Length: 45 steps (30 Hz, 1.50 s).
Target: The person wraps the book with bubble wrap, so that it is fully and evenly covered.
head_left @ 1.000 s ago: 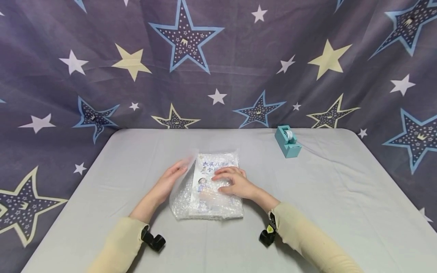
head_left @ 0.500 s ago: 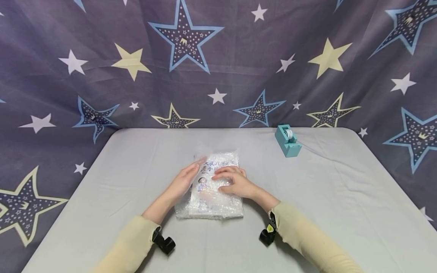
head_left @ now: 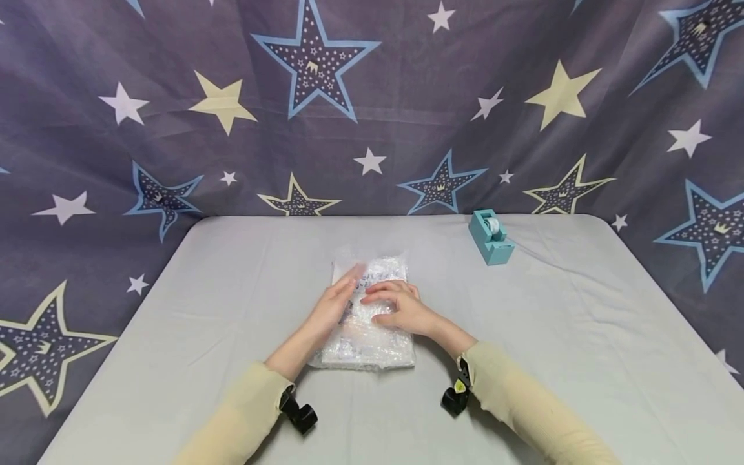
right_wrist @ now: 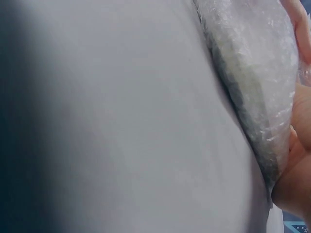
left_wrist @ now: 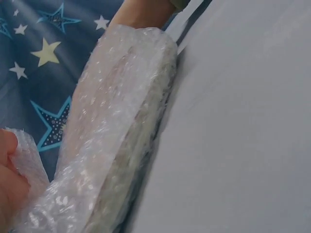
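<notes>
A thin book [head_left: 360, 281] with blue lettering lies on the table, covered by clear bubble wrap [head_left: 378, 349]. My left hand [head_left: 334, 303] is over the book's left side, drawing a flap of wrap across its cover. In the left wrist view, the left fingers [left_wrist: 9, 184] pinch the edge of that flap. My right hand [head_left: 403, 310] rests on the right half of the cover, fingers spread and slightly bent, pressing the wrap. The right wrist view shows the wrapped edge [right_wrist: 248, 82] beside the right hand. Much of the cover is hidden by hands and wrap.
A teal tape dispenser [head_left: 491, 237] with a roll of tape stands at the back right of the cloth-covered table [head_left: 581, 336]. Behind the table hangs a dark curtain [head_left: 401, 77] with stars. Each wrist carries a small black camera.
My left hand has moved right, folding the left flap of bubble wrap over the book's cover. The right hand has stayed in place on the book.
</notes>
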Motion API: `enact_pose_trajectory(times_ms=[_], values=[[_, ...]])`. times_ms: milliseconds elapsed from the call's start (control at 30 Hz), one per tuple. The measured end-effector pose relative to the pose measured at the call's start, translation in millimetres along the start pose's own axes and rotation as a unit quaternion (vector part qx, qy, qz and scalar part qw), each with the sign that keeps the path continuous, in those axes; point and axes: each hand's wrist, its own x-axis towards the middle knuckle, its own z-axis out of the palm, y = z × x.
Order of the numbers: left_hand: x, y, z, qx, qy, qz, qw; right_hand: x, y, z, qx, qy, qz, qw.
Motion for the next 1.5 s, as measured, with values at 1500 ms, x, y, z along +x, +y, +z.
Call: enact_pose_trajectory(times_ms=[1500], values=[[14.9,-14.1,-21.4,0.218,-0.11,0.063,0.9676,-1.0,-1.0,-2.3,-0.026,0.002,0.016,0.9995]])
